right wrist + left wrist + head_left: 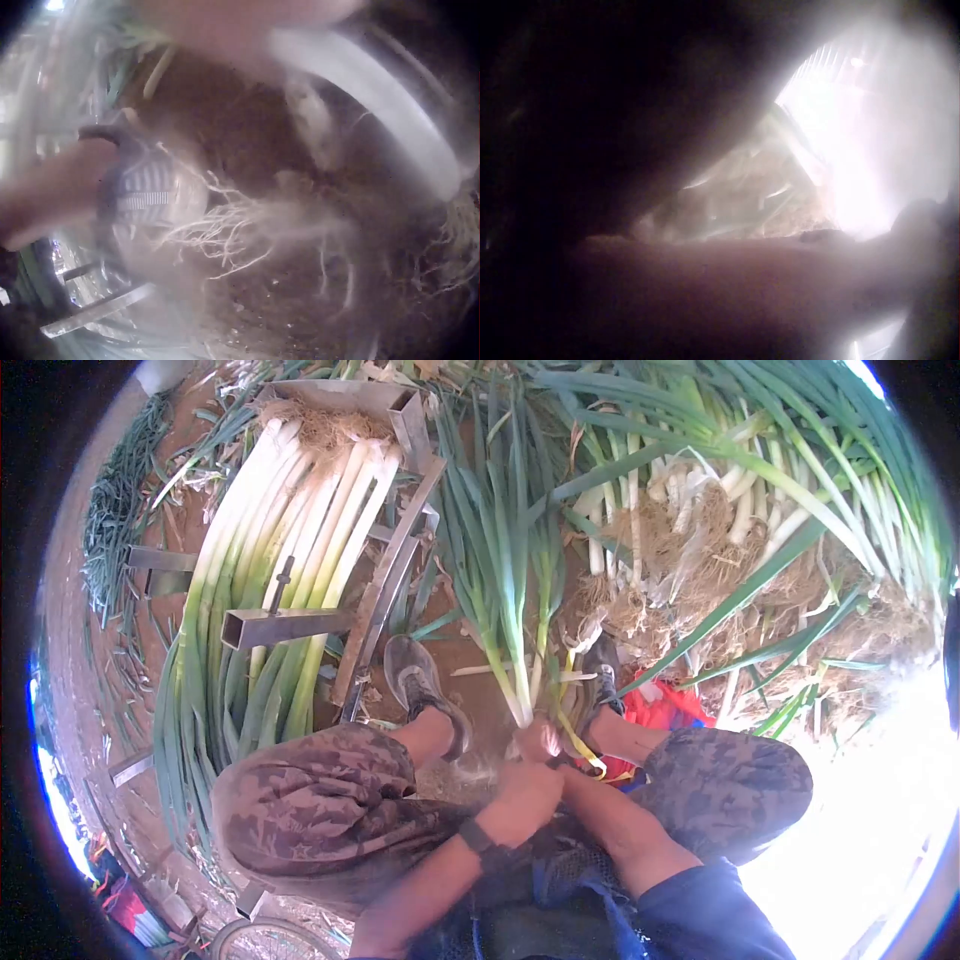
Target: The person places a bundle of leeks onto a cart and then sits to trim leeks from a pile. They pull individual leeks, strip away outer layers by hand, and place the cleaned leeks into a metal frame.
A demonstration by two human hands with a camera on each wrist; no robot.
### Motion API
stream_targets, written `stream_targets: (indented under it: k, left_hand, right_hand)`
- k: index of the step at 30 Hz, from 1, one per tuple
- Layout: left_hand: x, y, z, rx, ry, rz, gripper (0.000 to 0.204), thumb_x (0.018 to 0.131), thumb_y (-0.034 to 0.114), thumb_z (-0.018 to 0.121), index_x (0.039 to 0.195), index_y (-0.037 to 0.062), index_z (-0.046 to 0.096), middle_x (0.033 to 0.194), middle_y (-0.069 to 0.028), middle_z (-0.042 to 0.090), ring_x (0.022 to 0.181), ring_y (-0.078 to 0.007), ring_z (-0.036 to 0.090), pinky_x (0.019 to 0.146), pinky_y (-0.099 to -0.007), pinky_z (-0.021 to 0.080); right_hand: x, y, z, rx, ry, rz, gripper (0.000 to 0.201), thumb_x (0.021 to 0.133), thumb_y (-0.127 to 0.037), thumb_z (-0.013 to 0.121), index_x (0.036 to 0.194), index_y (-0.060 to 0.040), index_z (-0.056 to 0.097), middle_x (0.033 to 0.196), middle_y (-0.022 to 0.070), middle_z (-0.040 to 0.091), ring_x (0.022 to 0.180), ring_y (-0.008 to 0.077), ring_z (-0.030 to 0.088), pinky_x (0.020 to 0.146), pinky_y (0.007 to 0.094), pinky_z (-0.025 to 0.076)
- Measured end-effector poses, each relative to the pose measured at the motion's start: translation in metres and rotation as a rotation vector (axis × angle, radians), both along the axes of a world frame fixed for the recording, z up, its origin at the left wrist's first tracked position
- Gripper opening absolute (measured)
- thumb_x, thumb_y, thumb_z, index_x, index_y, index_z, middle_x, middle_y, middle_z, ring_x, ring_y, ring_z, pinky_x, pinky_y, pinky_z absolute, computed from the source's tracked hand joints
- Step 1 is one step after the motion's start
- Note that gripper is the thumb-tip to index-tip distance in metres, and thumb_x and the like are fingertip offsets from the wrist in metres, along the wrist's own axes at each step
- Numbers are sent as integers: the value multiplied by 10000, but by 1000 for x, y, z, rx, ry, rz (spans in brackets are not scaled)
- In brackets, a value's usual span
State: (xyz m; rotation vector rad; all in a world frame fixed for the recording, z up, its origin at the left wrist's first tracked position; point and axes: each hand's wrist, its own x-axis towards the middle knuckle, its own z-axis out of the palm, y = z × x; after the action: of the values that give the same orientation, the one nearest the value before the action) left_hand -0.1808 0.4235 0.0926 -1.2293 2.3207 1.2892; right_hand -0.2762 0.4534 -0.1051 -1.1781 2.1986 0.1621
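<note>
Reddish bare earth strewn with green-topped, white-stalked onions fills the frame. At lower centre, a small bunch of long green onions (510, 620) is grasped at its root end by the left hand (527, 790) and, seemingly, the right hand (540, 742), though blur hides the fingers. Root cleaning is judged to be under way, and a firm hold is called for next.

Both hands are down between the knees on a small bunch of green onions (515, 620). White stalk bases sit low at the hands, and long green leaves fan up and away over the bare dirt ground (470, 660). The left hand (528, 792) grips the base; the right hand (540, 740) pinches just above. Pale, stringy roots (225, 232) dangle loose in the blurred right wrist view.
</note>
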Motion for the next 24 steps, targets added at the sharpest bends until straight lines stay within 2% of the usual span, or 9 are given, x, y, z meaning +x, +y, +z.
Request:
stream_targets:
  k: [3, 8, 10, 12, 14, 15, 17, 20, 24]
  left_hand:
    - [3, 0, 3, -65, 15, 17, 153, 805, 120, 588, 775, 82, 733, 776, -144, 707, 731, -306, 709, 616, -439, 544]
    - [26, -13, 11, -252, -15, 58, 154, 809, 127, 588, 756, 81, 726, 769, -147, 701, 742, -319, 706, 635, -449, 549]
    - [39, -18, 13, -316, -50, 158, 157, 816, 132, 584, 782, 69, 723, 795, -159, 702, 775, -340, 703, 681, -466, 551]
    - [48, -24, 15, -307, -71, 136, 155, 820, 127, 580, 817, 60, 720, 807, -169, 701, 794, -355, 699, 702, -473, 548]
    - [46, -26, 15, -304, -92, 109, 160, 824, 121, 577, 852, 50, 717, 819, -178, 700, 812, -369, 694, 722, -480, 546]
    - [44, -25, 12, -308, -89, 120, 153, 813, 120, 582, 845, 53, 716, 838, -179, 701, 819, -364, 696, 701, -480, 548]
    - [40, -22, 17, -340, -91, 127, 147, 801, 119, 586, 837, 56, 714, 857, -180, 703, 825, -359, 697, 680, -479, 551]
    - [37, -16, 36, -362, -10, 121, 170, 808, 119, 570, 858, 32, 707, 883, -197, 696, 855, -380, 687, 706, -486, 547]
    - [34, -5, 56, -372, 12, 119, 269, 830, 132, 587, 1064, 19, 655, 961, -232, 683, 938, -415, 653, 804, -495, 517]
  right_hand:
    - [8, -21, 31, 130, -39, 36, 374, 720, -268, 731, 989, -14, 679, 906, 239, 695, 871, 395, 692, 741, 481, 550]
    - [6, -64, 42, -51, 68, -108, 318, 725, -232, 702, 920, 20, 695, 854, 243, 695, 864, 371, 701, 718, 467, 551]
    - [-48, -87, 21, -140, -372, 591, 309, 732, -218, 694, 881, 53, 672, 868, 240, 693, 826, 358, 704, 669, 461, 555]
    - [-53, -128, 91, -161, -208, 411, 299, 743, -219, 687, 875, 49, 667, 856, 229, 691, 767, 352, 700, 613, 445, 555]
    - [-77, -167, 144, -387, 27, 695, 234, 775, -215, 657, 856, 4, 677, 798, 213, 684, 742, 358, 696, 601, 444, 553]
    - [-88, -188, 166, -476, 72, 648, 192, 799, -200, 621, 833, -20, 680, 756, 189, 673, 720, 343, 695, 599, 435, 551]
    - [-87, -205, 272, -416, 313, 841, 169, 808, -166, 595, 823, -12, 663, 821, 181, 678, 702, 324, 688, 603, 448, 543]
    - [-95, -203, 372, -750, 646, 1106, 77, 767, -119, 628, 782, -94, 699, 763, 126, 680, 762, 284, 678, 671, 438, 501]
    - [-150, -217, 435, -931, 924, 1219, 62, 737, -111, 633, 743, -119, 694, 696, 104, 659, 706, 263, 668, 627, 411, 490]
